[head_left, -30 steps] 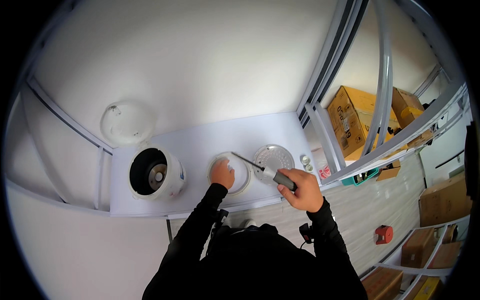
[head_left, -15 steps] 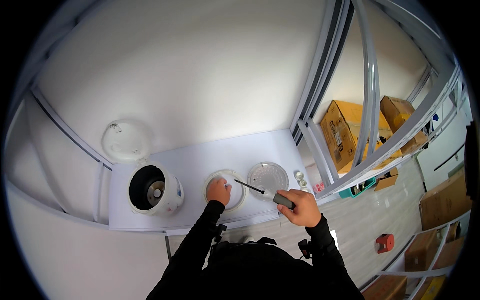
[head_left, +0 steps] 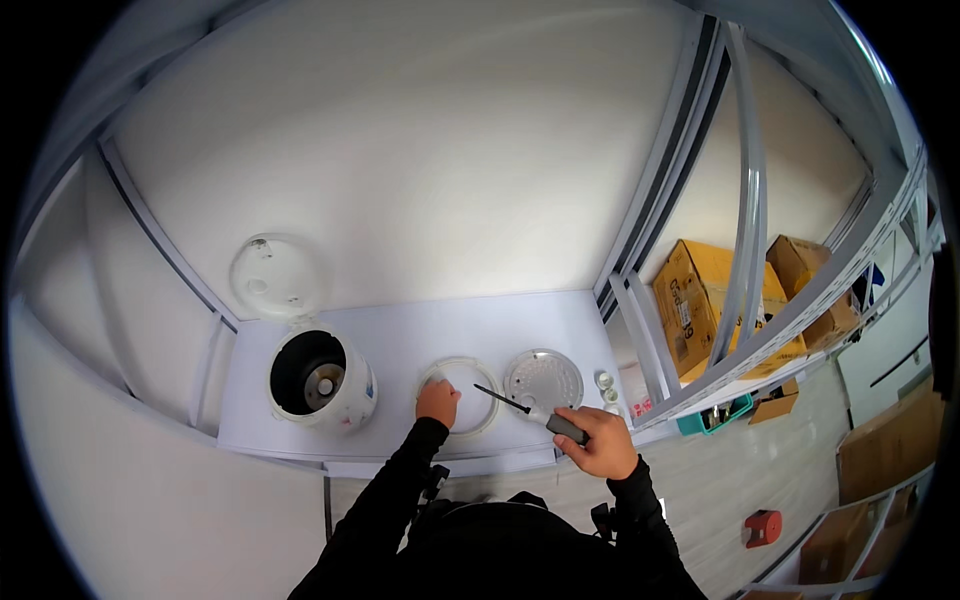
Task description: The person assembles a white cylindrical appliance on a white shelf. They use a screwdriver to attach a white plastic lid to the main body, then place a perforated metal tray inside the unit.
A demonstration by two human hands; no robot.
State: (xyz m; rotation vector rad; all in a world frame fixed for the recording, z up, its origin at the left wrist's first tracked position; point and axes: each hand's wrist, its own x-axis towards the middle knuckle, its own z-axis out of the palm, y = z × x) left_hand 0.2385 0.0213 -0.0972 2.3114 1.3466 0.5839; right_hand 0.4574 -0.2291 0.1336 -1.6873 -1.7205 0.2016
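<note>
My left hand [head_left: 438, 402] is closed at the left side of a white ring [head_left: 462, 361] lying flat on the white table. Its fingers are curled, and whatever they may pinch is too small to make out. In my right hand [head_left: 602, 443] is a screwdriver [head_left: 568, 429] with a grey handle. Its dark shaft points up and left, and the tip hangs over the right part of the ring. Just beyond it lies a round, translucent perforated disc [head_left: 543, 380]. Left of the ring stands a white rice cooker [head_left: 355, 392], its lid [head_left: 277, 275] raised and its dark inside showing.
Small round pale pieces [head_left: 604, 381] sit by the table's right end. A white wall [head_left: 420, 170] rises behind the table [head_left: 410, 325]. To the right are metal frame bars [head_left: 745, 200], yellow-brown cardboard boxes [head_left: 705, 305], a teal bin [head_left: 715, 415] and a red stool [head_left: 763, 528] on the floor.
The whole view has shifted, so the table sits lower in it. Against the ring, my left hand has edged left toward the rim. My right hand has come slightly left with the screwdriver.
</note>
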